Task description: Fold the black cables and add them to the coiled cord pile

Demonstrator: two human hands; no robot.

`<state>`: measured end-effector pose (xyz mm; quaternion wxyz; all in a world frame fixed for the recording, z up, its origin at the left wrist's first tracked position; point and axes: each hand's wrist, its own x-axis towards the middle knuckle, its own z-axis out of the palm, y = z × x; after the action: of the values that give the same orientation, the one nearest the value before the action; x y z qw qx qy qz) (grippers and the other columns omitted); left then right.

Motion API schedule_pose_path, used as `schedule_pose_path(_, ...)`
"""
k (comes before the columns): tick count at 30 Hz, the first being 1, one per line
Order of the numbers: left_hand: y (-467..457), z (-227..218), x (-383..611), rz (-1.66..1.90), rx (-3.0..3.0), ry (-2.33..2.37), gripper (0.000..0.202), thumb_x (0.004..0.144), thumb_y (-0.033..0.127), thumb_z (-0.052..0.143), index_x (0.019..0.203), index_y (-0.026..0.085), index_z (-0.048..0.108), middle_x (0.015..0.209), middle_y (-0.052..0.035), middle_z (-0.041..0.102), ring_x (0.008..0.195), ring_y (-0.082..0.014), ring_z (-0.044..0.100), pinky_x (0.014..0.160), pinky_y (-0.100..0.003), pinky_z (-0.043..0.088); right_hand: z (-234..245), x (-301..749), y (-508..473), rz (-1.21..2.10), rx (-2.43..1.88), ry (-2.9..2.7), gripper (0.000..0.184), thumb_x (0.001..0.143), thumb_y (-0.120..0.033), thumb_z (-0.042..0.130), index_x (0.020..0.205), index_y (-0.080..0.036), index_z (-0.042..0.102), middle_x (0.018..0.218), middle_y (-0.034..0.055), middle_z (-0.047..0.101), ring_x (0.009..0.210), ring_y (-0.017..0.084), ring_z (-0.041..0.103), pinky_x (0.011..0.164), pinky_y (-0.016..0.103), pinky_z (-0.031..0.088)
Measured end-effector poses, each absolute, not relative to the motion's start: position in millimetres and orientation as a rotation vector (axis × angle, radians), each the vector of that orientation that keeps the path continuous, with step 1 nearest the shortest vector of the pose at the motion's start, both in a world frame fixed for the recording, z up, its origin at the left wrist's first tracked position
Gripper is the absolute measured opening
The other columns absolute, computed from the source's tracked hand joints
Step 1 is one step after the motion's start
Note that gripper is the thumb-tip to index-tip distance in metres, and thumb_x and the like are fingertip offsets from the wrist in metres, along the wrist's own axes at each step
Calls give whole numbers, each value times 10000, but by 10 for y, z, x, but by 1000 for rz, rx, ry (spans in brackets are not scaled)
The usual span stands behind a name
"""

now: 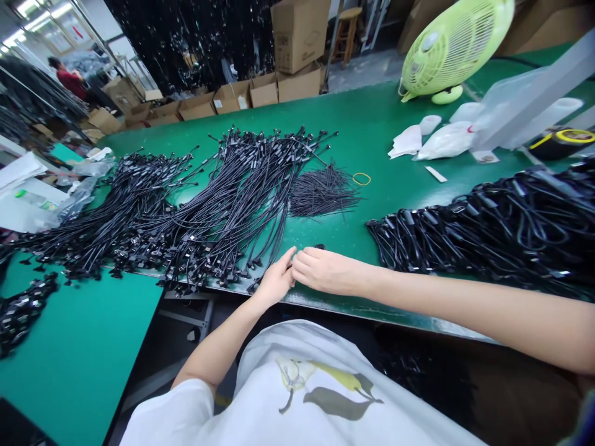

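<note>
My left hand (277, 279) and my right hand (325, 271) meet at the near edge of a green workbench (353, 124), their fingertips close together. A small dark item (318, 246) shows just past my right fingers, and I cannot tell whether either hand holds anything. Long black cables with small connectors (232, 207) lie in fanned bundles just left of and beyond my hands. Beyond my fingers is a small pile of thin, short black wires (323, 192). A large heap of coiled black cables (483, 229) lies to the right, above my right forearm.
A yellow rubber band (361, 179), white plastic bags (446, 141) and a green fan (453, 46) lie on or beyond the bench. Cardboard boxes (232, 98) stand behind it. A lower teal table (79, 353) sits at left. A person in red (69, 79) stands far back.
</note>
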<state>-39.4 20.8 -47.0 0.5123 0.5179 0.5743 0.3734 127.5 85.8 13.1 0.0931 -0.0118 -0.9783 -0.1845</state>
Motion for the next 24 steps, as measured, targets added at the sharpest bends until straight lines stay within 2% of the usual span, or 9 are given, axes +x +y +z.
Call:
schedule_pose_path(3, 213, -498, -397, 844, 1099, 1311, 665, 809, 226, 531, 1450, 130, 386, 565, 60, 530, 518, -104, 457, 550, -223, 353, 116, 1318, 789, -626, -2, -2940, 330, 944, -74, 302, 959, -134, 626, 826, 92, 594, 751, 196, 498, 671, 346, 352)
schedule_pose_path(6, 223, -436, -375, 810, 980, 1193, 750, 781, 258, 593, 1462, 73, 340, 516, 82, 495, 483, -91, 446, 533, -214, 338, 113, 1348, 709, -512, -48, -3020, 376, 899, -33, 304, 948, -136, 662, 842, 111, 591, 797, 214, 501, 693, 361, 362)
schedule_pose_path(10, 238, -281, -300, 837, 946, 1196, 634, 770, 242, 646, 1368, 108, 485, 562, 57, 554, 506, -89, 469, 553, -215, 365, 117, 1285, 643, -4, -331, -3034, 382, 868, -32, 314, 821, -153, 674, 829, 136, 588, 810, 236, 518, 687, 384, 377)
schedule_pose_path(12, 249, -239, -260, 892, 924, 1213, 535, 774, 223, 651, 1295, 141, 562, 684, 7, 644, 612, -111, 552, 629, -230, 424, 113, 1214, 679, 246, -519, -2989, 365, 876, -60, 328, 793, -163, 668, 815, 133, 603, 794, 236, 533, 667, 373, 378)
schedule_pose_path(15, 291, -253, -216, 1016, 868, 1176, 394, 776, 226, 659, 1166, 165, 649, 948, -54, 707, 919, -163, 623, 833, -257, 459, 117, 1131, 819, 415, -784, -2943, 269, 843, -91, 413, 789, -131, 673, 799, 140, 641, 756, 233, 559, 634, 343, 364)
schedule_pose_path(18, 379, -287, -204, 1195, 793, 1163, 309, 840, 381, 616, 1054, 171, 689, 1072, -64, 692, 1072, -180, 591, 951, -277, 432, 124, 1102, 920, 578, -1007, -2715, 234, 855, -160, 456, 801, -107, 677, 817, 132, 668, 743, 210, 572, 635, 305, 347)
schedule_pose_path(21, 485, -241, -254, 1227, 844, 1218, 404, 866, 525, 565, 1038, 181, 690, 1065, -66, 677, 1051, -187, 595, 966, -307, 433, 58, 1087, 889, 1078, -1080, -2187, 262, 880, -247, 466, 723, -136, 645, 739, 46, 643, 676, 128, 526, 627, 244, 335)
schedule_pose_path(24, 535, -125, -367, 1166, 1108, 1235, 453, 824, 594, 590, 1001, 195, 713, 1053, -60, 629, 1023, -194, 576, 964, -308, 426, -70, 1131, 841, 1678, -1018, -1695, 266, 869, -314, 490, 699, -140, 598, 605, -26, 538, 514, 71, 359, 521, 214, 268)
